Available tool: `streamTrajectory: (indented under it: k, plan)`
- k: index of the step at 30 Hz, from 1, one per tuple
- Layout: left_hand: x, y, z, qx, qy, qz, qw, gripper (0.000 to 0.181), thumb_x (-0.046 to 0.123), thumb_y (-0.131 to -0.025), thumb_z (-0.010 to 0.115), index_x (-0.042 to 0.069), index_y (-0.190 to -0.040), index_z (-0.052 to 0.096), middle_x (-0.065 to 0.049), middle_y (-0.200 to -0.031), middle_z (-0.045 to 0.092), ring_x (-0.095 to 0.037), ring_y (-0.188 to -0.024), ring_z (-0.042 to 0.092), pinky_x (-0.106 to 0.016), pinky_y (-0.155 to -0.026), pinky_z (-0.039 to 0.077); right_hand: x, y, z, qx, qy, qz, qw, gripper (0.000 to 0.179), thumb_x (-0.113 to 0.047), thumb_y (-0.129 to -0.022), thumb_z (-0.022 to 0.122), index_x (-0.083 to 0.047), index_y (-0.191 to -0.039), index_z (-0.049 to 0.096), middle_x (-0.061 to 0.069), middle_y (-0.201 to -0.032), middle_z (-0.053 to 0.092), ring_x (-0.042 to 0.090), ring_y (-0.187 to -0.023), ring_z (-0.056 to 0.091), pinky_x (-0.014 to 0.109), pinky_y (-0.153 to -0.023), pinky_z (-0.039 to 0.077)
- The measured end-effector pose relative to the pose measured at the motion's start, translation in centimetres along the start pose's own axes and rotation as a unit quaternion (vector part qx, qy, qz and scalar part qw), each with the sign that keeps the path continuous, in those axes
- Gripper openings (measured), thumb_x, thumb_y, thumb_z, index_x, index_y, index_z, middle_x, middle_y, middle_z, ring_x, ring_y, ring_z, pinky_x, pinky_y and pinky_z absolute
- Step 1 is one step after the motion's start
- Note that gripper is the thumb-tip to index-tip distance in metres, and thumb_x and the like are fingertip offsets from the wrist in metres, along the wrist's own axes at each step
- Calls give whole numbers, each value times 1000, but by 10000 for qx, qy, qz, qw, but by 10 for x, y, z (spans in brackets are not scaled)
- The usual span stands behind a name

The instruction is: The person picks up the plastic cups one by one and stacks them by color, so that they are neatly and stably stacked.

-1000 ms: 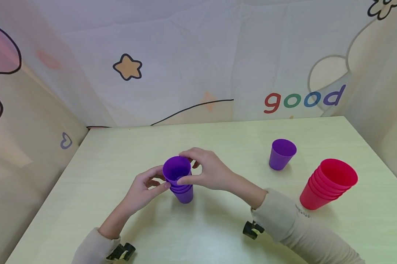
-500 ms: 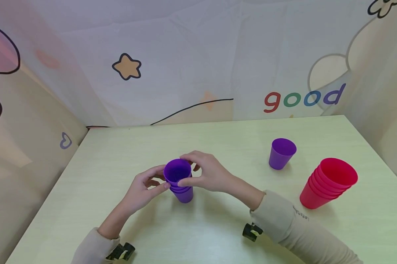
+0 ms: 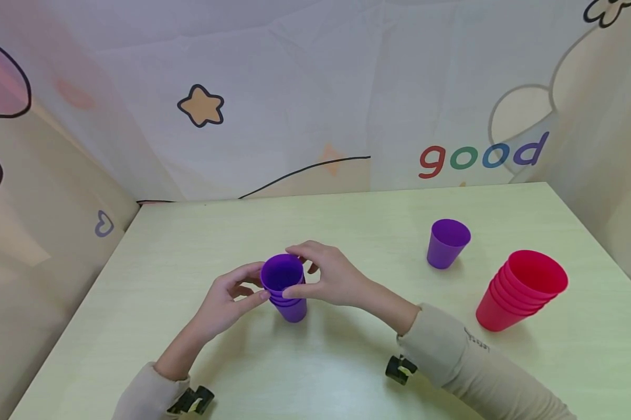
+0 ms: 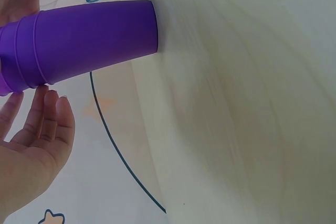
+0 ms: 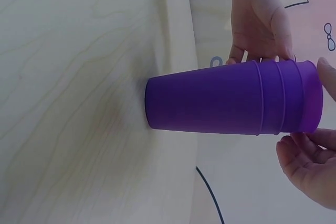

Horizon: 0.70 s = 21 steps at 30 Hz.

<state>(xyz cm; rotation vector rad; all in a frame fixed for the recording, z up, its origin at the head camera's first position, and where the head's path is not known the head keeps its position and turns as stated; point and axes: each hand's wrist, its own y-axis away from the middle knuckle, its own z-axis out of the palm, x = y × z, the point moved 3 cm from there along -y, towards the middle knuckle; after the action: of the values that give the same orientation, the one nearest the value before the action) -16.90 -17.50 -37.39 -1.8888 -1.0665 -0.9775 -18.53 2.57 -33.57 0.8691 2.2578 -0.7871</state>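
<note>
A stack of nested purple cups (image 3: 293, 311) stands upright on the table, left of centre in the head view. From its left side my left hand (image 3: 230, 303) holds the stack just under the rims, thumb in front and fingers behind. On the other side, my right hand (image 3: 333, 274) pinches the topmost purple cup (image 3: 281, 274) by its rim. The right wrist view shows several rims close together on the stack (image 5: 210, 100), its base on the table. In the left wrist view, fingertips touch the stack (image 4: 100, 35) from below in the picture.
To the right, a single purple cup (image 3: 444, 251) stands upright on the pale table (image 3: 347, 361). Nearer the right edge is a stack of nested red cups (image 3: 504, 309). A printed cloth (image 3: 305, 105) rises behind the table.
The topmost purple cup has sunk slightly into the stack, and my right hand has moved down a little with it. My left hand has stayed nearly still.
</note>
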Motion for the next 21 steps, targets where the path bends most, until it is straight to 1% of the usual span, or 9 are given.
streamTrajectory:
  k: [3, 6, 10, 16, 21]
  plan:
    - [1, 0, 0, -1, -10, -10, 10000, 40, 8, -82, 67, 7, -121, 56, -5, -106, 62, -17, -94, 56, -31, -73, 49, 1, 3, -3, 57, -90, 41, 9999, 63, -25, -74, 76, 2, -125, 50, 8, -113, 57, 18, -97, 54, 21, -72, 47]
    - [3, 0, 0, -15, -5, 5, 10000, 40, 8, -83, 66, 6, -122, 55, -7, -107, 62, -17, -94, 56, -31, -73, 49, 3, 8, -8, 205, -174, 80, 9996, 62, -24, -74, 76, 1, -125, 51, 8, -112, 58, 19, -97, 54, 23, -73, 48]
    - [4, 1, 1, -38, 33, -9, 10000, 41, 8, -83, 66, 5, -122, 55, -9, -108, 61, -19, -95, 55, -32, -74, 48, 7, 16, -19, 394, -207, 277, 9986, 59, -23, -76, 75, 0, -125, 51, 9, -112, 58, 20, -98, 55, 28, -76, 49]
    - [3, 0, 1, -32, 80, -55, 9999, 41, 8, -82, 67, 7, -122, 55, -5, -106, 61, -17, -95, 55, -31, -74, 48, 19, 32, -40, 842, -230, 600, 9944, 55, -19, -78, 72, 0, -125, 51, 10, -111, 59, 24, -99, 55, 31, -78, 49]
    - [2, 0, 1, -27, 88, -55, 9999, 41, 8, -82, 67, 8, -121, 56, -5, -104, 61, -16, -95, 56, -32, -74, 49, 31, 45, -50, 1225, -96, 863, 9887, 53, -18, -78, 72, 0, -124, 52, 10, -109, 60, 24, -98, 56, 32, -77, 49]
